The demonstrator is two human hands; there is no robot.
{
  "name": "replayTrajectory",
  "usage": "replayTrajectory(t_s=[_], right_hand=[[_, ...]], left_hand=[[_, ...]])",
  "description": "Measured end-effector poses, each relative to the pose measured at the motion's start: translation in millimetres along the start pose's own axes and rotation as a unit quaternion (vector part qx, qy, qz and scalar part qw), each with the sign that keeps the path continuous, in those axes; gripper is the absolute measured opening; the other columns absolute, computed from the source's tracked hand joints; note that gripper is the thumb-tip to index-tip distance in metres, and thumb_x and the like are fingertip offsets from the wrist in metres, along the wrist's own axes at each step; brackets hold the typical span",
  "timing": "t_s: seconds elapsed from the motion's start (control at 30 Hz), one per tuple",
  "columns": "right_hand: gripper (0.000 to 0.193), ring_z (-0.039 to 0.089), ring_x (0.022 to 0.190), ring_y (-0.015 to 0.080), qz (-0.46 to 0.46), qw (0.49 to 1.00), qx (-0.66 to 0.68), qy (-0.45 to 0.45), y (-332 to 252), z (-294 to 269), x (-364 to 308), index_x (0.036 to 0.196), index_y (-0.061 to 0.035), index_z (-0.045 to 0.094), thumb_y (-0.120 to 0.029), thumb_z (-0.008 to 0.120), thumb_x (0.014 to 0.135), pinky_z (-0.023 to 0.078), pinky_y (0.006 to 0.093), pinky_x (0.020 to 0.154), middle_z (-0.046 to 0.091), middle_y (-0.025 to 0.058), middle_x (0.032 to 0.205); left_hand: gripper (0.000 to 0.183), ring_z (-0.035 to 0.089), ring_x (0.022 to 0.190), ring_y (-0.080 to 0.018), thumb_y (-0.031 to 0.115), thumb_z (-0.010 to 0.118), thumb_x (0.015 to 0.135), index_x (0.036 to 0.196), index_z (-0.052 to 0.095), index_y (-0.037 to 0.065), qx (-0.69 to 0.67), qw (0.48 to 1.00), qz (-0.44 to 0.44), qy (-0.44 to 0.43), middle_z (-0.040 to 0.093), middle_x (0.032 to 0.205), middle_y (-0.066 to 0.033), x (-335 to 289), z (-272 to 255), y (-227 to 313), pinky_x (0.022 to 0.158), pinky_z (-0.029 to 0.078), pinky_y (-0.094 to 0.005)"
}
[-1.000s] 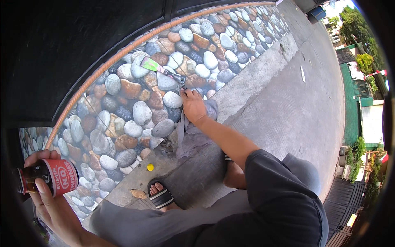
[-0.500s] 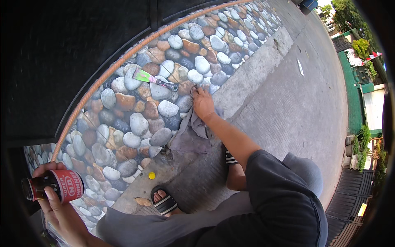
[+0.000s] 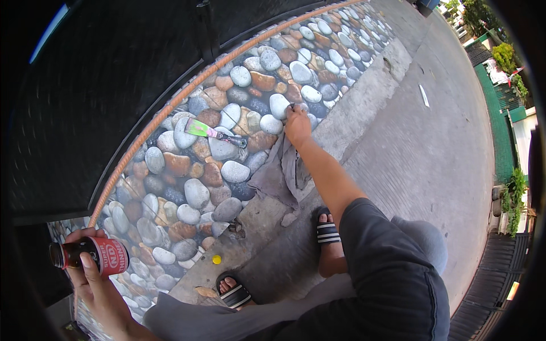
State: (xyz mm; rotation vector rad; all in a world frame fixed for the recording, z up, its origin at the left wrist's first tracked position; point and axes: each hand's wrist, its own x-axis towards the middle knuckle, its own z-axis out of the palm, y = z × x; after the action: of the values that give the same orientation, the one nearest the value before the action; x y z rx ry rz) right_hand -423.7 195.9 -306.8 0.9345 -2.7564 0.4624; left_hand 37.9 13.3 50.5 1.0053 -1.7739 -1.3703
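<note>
My left hand (image 3: 96, 290), at the lower left, is wrapped round a dark brown bottle (image 3: 88, 254) with a red label. The bottle is tilted over nearly sideways, its neck pointing left. Further out, my right hand (image 3: 297, 126) has its fingers closed on the upper end of a grey rag (image 3: 281, 170), which trails back toward me across the pebble-patterned surface (image 3: 196, 193) and the concrete edge. A scraper (image 3: 216, 133) with a green and pink part and a dark end lies on the pebble pattern, left of my right hand and apart from it.
A small yellow round piece (image 3: 216, 260), like a cap, lies on the concrete near my sandalled foot (image 3: 233, 292). An orange-brown edging (image 3: 153, 122) borders the pebble strip below a black panel (image 3: 125, 74). Concrete pavement (image 3: 409, 153) stretches to the right, with a white scrap (image 3: 424, 95) on it.
My right hand has moved farther away and slightly right over the pebble pattern, drawing the rag along. My left hand still holds the bottle. The whole view has shifted slightly.
</note>
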Motion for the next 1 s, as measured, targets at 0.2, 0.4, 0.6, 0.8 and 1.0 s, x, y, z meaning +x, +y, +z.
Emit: replayTrajectory(t_s=[0.2, 0.4, 0.6, 0.8, 1.0], right_hand=[[0.025, 0.060, 0.097, 0.0379, 0.062, 0.998, 0.015, -0.010, 28, -2, 48, 0.105, -0.0017, 0.069, -0.009, 0.054, 0.086, 0.051, 0.0461, 0.085, 0.061, 0.0166, 0.109], [0.027, 0.060, 0.097, 0.0362, 0.089, 0.994, -0.044, 0.039, 22, 11, 58, 0.105, -0.0033, 0.070, -0.007, 0.056, 0.083, 0.052, 0.0453, 0.083, 0.062, 0.0149, 0.110], [0.027, 0.058, 0.099, 0.0322, -0.035, 0.998, 0.052, 0.025, -41, 12, 51, 0.107, -0.0033, 0.068, -0.009, 0.053, 0.086, 0.048, 0.0432, 0.088, 0.060, 0.0119, 0.114], [0.027, 0.061, 0.094, 0.0319, -0.124, 0.986, 0.101, 0.043, -100, 19, 44, 0.106, -0.0073, 0.072, -0.006, 0.063, 0.080, 0.051, 0.0413, 0.083, 0.062, 0.0114, 0.099], [0.022, 0.064, 0.089, 0.0366, -0.112, 0.965, 0.228, 0.061, -140, 32, 51, 0.102, -0.0050, 0.073, -0.005, 0.064, 0.081, 0.052, 0.0448, 0.081, 0.066, 0.0158, 0.094]], left_hand=[[0.038, 0.058, 0.113, -0.0230, 0.028, 0.053, 0.103, 0.131, 0.050, 0.003, 0.038, 0.999, 0.008, 0.008, 0.058, 0.119, -0.0115, 12, 35, -1, 0.096, 0.048, -0.0358], [0.037, 0.056, 0.115, -0.0198, 0.024, 0.051, 0.104, 0.134, 0.047, 0.003, 0.029, 1.000, 0.001, -0.008, 0.058, 0.120, -0.0104, 15, 46, 2, 0.102, 0.043, -0.0342], [0.035, 0.059, 0.112, -0.0226, 0.023, 0.053, 0.103, 0.130, 0.050, 0.001, 0.047, 0.999, 0.000, 0.016, 0.060, 0.118, -0.0116, 15, 53, 5, 0.098, 0.047, -0.0366], [0.036, 0.059, 0.110, -0.0223, 0.025, 0.056, 0.102, 0.129, 0.051, 0.001, 0.037, 0.999, 0.019, 0.019, 0.061, 0.115, -0.0129, 11, 47, 8, 0.099, 0.046, -0.0364], [0.033, 0.059, 0.109, -0.0208, 0.023, 0.057, 0.101, 0.126, 0.053, 0.003, 0.012, 0.999, 0.029, 0.042, 0.061, 0.113, -0.0117, 10, 35, 11, 0.098, 0.045, -0.0349]])
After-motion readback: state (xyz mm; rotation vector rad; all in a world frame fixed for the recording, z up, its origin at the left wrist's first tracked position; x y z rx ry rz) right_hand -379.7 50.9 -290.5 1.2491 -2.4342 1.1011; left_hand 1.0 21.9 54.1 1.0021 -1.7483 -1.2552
